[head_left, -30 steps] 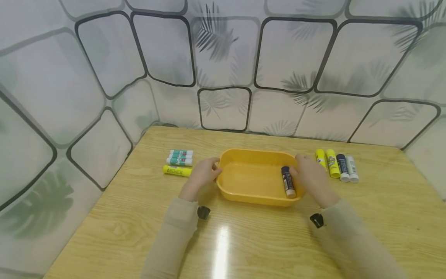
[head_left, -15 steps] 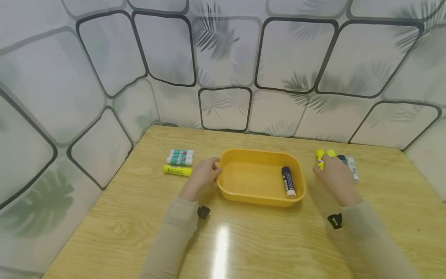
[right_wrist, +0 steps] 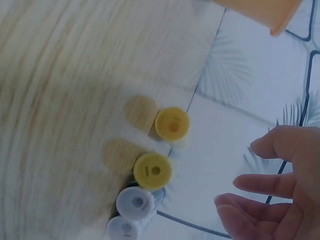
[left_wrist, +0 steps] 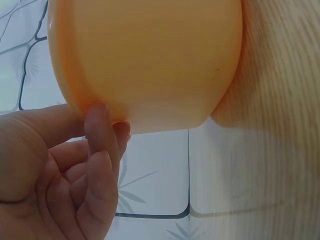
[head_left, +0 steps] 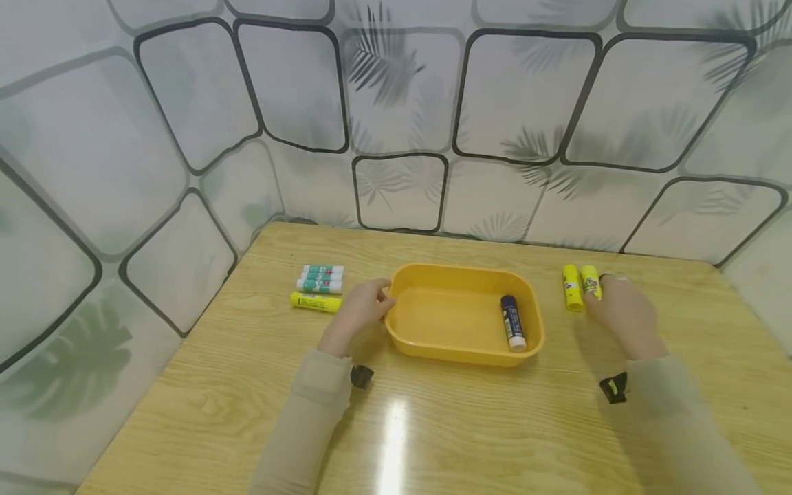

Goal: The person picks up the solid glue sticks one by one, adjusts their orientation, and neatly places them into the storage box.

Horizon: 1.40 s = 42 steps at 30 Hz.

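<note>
My left hand (head_left: pixel 359 313) pinches the left end of a yellow plastic tray (head_left: pixel 458 355); in the left wrist view thumb and fingers meet at its rim. A navy glue stick (head_left: pixel 513 323) with a pale end lies inside the tray, at the right. My right hand (head_left: pixel 626 317) hovers over a row of glue sticks, hiding the two rightmost in the head view. In the right wrist view its fingers are spread apart with nothing between them, beside two yellow glue sticks (right_wrist: pixel 152 171) and two with white ends (right_wrist: pixel 135 203).
Left of the tray lie several green-and-white glue sticks (head_left: pixel 319 284) side by side, with a longer yellow stick (head_left: pixel 314 302) in front. A patterned wall covering (head_left: pixel 402 192) rises behind the wooden table (head_left: pixel 458 426).
My right hand has left the tray's right end and moved right, first over the yellow glue sticks, then over the navy and white ones. My left hand and the tray have stayed put.
</note>
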Tool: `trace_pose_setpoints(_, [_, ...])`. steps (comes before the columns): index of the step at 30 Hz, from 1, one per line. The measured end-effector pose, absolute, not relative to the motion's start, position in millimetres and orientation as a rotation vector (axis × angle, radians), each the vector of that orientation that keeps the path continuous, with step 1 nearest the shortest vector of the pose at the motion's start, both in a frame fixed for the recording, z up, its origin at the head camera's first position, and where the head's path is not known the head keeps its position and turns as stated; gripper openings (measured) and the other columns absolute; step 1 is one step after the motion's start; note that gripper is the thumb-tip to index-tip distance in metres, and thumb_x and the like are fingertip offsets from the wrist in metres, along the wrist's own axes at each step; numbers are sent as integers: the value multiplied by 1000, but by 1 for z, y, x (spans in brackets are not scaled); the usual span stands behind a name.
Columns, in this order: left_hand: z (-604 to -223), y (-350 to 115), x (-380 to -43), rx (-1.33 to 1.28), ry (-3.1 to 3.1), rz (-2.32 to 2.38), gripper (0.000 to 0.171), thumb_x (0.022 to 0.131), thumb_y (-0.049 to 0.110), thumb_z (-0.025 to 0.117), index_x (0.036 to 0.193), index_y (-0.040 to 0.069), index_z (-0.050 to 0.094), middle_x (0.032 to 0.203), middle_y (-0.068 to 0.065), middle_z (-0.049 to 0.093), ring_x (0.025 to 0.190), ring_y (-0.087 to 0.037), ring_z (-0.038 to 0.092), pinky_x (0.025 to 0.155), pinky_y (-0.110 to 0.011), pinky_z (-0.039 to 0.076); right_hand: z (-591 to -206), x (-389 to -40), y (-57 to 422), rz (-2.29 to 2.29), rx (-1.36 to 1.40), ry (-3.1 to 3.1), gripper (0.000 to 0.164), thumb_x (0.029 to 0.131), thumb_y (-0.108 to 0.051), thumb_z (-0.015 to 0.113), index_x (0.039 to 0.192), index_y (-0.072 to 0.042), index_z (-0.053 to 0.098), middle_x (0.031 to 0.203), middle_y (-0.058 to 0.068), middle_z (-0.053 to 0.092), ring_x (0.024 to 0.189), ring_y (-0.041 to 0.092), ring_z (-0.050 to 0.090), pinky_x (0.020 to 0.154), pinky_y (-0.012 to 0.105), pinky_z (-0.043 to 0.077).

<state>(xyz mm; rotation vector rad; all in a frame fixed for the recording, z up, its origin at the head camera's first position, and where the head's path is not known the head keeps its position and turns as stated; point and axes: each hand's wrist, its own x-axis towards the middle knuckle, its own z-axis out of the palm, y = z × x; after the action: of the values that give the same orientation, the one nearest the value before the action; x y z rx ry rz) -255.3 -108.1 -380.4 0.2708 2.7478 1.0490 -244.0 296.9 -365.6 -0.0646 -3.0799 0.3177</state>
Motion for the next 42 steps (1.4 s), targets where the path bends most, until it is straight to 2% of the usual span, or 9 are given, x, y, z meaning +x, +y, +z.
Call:
trace_pose_setpoints(8, [-381,-109,-256,269,2742,1057,46,88,15,56,129,2,42,87,-9,58,61,-13,56,55,-23,46,-366,-251,320,419,-105,-3164,47,85,-25,46,102,19,44,76,25,55,61,30,52,43,35,41])
trace_pose_setpoints(11, [-381,-109,-256,267,2741,1052,46,88,15,56,129,2,42,87,-9,58,61,-13,56,55,-23,46,-368,-254,327,423,-108,-3162,51,85,-26,46,108,19,41,92,33,53,74,41,53,50,43,44])
trace_pose_setpoints(13, [-381,-109,-256,260,2739,1051,46,88,15,56,129,3,42,87,-9,58,61,-13,56,55,-23,46,-369,-255,331,432,-112,-3154,53,84,-26,47,112,19,40,104,38,46,84,48,50,56,47,44])
trace_pose_setpoints(15, [-381,-109,-256,253,2732,1055,46,88,15,56,130,3,42,87,-9,57,61,-13,56,55,-23,46,-370,-256,334,455,-126,-3161,56,85,-27,48,115,19,38,109,39,43,90,51,46,61,50,43])
trace_pose_setpoints(21, [-382,-109,-257,245,2730,1064,45,88,15,55,130,3,42,86,-8,57,62,-13,56,55,-24,47,-375,-260,343,525,-180,-3156,63,85,-30,50,120,20,31,108,40,39,89,49,44,61,49,42])
trace_pose_setpoints(29, [-383,-109,-258,252,2731,1059,45,88,16,55,130,4,42,87,-8,57,62,-13,56,55,-24,46,-387,-269,361,530,-186,-3139,68,83,-27,52,122,22,25,109,46,26,99,56,27,78,63,31])
trace_pose_setpoints(33, [-383,-109,-258,238,2725,1064,45,88,16,55,130,4,42,87,-8,57,62,-13,56,54,-24,46,-388,-270,368,551,-199,-3173,66,82,-23,51,122,23,24,107,46,28,97,57,30,79,63,31])
trace_pose_setpoints(37, [-384,-109,-258,229,2720,1069,46,88,17,55,130,5,42,87,-7,57,63,-13,56,55,-24,46,-389,-271,371,571,-217,-3190,63,82,-19,51,122,22,25,103,45,33,90,53,38,73,59,36])
trace_pose_setpoints(42, [-383,-109,-258,210,2714,1067,46,88,17,55,131,6,42,88,-7,57,64,-13,56,56,-24,46,-389,-270,373,576,-221,-3210,62,80,-16,51,122,22,25,103,44,35,89,52,40,71,56,38])
